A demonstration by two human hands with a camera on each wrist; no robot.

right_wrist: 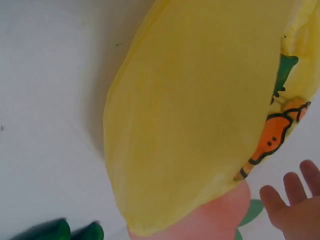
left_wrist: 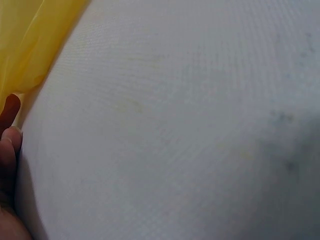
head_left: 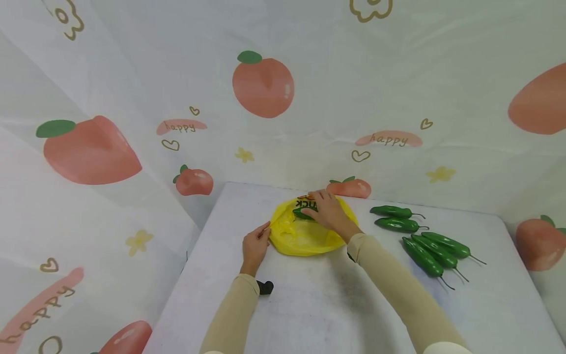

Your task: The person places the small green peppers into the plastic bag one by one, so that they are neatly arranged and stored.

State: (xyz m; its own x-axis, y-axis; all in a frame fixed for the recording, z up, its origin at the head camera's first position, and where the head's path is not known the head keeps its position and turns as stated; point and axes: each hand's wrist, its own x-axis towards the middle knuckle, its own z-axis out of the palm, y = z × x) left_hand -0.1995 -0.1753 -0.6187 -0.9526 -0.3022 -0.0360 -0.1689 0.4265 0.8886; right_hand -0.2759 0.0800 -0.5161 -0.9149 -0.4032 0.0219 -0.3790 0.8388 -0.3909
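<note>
A yellow plastic bag (head_left: 305,241) with printed letters and an orange picture lies open on the table, its mouth spread wide. My left hand (head_left: 255,248) pinches the bag's left edge between thumb and fingers. Over the far right part of the bag reaches my right hand (head_left: 329,211), its thumb across a glossy green chili pepper (head_left: 300,213) that shows inside the mouth. In the right wrist view, the fingers (right_wrist: 295,192) of that hand extend spread and nearly straight past the bag's printed rim. The bag's side hides its palm there.
To the right of the bag lie several green chili peppers (head_left: 422,258), stems toward the right; two of them (head_left: 395,224) sit farther back. The white table (head_left: 309,295) meets a fruit-patterned cloth (head_left: 300,142) behind and at the sides. A small black piece (head_left: 266,287) shows at the left cuff.
</note>
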